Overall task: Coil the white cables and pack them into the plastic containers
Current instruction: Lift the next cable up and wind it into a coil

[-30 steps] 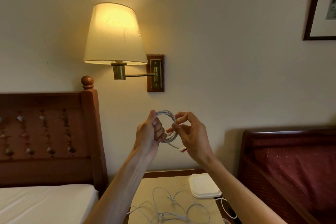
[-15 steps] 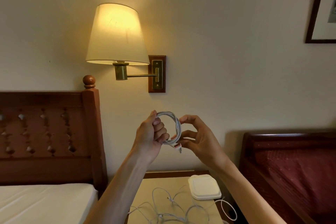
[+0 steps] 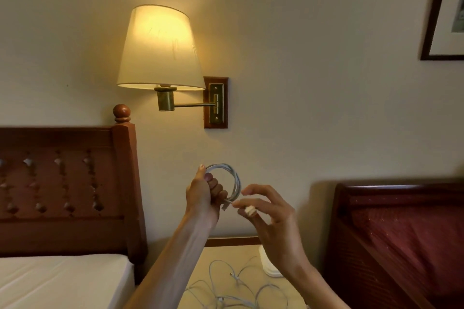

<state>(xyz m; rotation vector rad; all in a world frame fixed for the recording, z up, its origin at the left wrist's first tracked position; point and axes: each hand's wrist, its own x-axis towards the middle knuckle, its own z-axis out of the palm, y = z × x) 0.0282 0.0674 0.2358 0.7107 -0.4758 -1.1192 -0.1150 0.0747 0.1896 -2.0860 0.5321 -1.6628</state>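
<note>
Bedroom scene, head view. A tan bench (image 3: 221, 253) stands low in the frame between a carved wooden headboard (image 3: 67, 188) with a white mattress (image 3: 60, 281) at left and a dark red upholstered bed (image 3: 401, 238) at right. On the cream far wall hang a lit wall lamp (image 3: 159, 49) on a brass arm with a wooden backplate, and, at far right, the corner of a dark picture frame (image 3: 437, 22). The coiled white cable (image 3: 232, 178), a round loop of several turns, is held up in front of the wall, above the bench. The left hand (image 3: 204, 197) grips the left side of the coil, fingers curled round it and thumb upright. The right hand (image 3: 273, 218), just right of the coil, pinches the cable's white plug end between thumb and fingers, the remaining fingers spread. Loose white cables (image 3: 231, 286) lie tangled on the bench; beside them, far right and partly hidden by the right hand, sits a white plastic container (image 3: 270, 268). No legible writing is visible.
</note>
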